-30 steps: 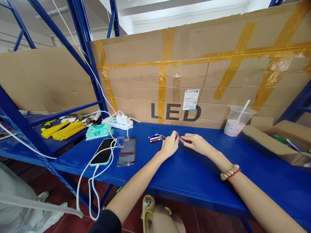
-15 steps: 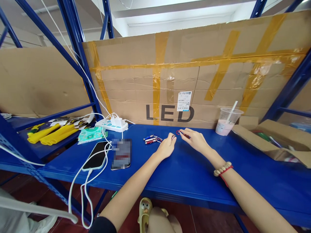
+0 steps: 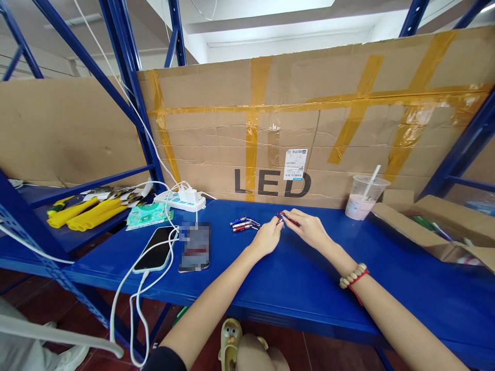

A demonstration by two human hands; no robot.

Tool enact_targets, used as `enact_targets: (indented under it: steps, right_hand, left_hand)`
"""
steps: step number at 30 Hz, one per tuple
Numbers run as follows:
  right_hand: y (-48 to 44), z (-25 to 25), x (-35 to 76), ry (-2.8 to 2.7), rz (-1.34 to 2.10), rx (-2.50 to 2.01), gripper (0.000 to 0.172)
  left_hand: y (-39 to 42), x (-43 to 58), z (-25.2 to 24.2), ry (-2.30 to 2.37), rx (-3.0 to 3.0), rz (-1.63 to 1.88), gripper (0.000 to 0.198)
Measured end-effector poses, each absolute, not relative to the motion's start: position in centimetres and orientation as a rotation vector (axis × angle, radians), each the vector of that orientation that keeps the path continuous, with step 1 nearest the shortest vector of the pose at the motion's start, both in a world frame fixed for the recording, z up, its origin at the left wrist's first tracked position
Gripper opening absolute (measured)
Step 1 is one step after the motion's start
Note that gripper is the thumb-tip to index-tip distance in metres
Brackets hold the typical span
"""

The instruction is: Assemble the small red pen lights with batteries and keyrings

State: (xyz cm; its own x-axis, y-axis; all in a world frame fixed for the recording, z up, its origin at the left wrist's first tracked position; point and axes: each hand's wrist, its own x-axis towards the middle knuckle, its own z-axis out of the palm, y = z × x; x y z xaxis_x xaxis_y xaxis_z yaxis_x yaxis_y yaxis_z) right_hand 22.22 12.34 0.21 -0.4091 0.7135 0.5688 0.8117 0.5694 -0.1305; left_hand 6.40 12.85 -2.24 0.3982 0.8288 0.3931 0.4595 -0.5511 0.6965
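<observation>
My right hand (image 3: pixel 309 226) is closed in a pinch around a small dark red keychain flashlight (image 3: pixel 294 223), with a red loop-like clip (image 3: pixel 281 214) at its left end. My left hand (image 3: pixel 267 238) is closed at that clip, and its fingertips meet those of my right hand. Whatever sits inside the left fingers is mostly hidden. Just left of my left hand, several similar slim metal tubes lie side by side: a blue one (image 3: pixel 237 221), a silvery one and a red one (image 3: pixel 242 228), with clips at their right ends.
Left on the blue shelf (image 3: pixel 309 288) lie two phones (image 3: pixel 154 250) with white cables, a green packet (image 3: pixel 149 215) and a power strip (image 3: pixel 183 200). Right, a plastic cup (image 3: pixel 363 198) with a straw stands by an open carton (image 3: pixel 421 232). Behind is a large cardboard box (image 3: pixel 216 139).
My hands have come together: the red clip in my right hand has moved left and now meets my left fingertips. The view has shifted slightly.
</observation>
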Motion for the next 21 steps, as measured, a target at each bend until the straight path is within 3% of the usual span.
enact_targets:
  steps: [14,21]
  right_hand:
    - [12.3,0.2,22.3,-2.258,-0.179,-1.233,0.042]
    - [13.2,-0.9,23.0,-2.456,-0.021,-1.284,0.04]
  left_hand:
    - [12.8,5.7,-1.3,1.315,2.18,1.073,0.021]
    - [12.7,4.9,-1.1,1.532,2.502,0.725,0.02]
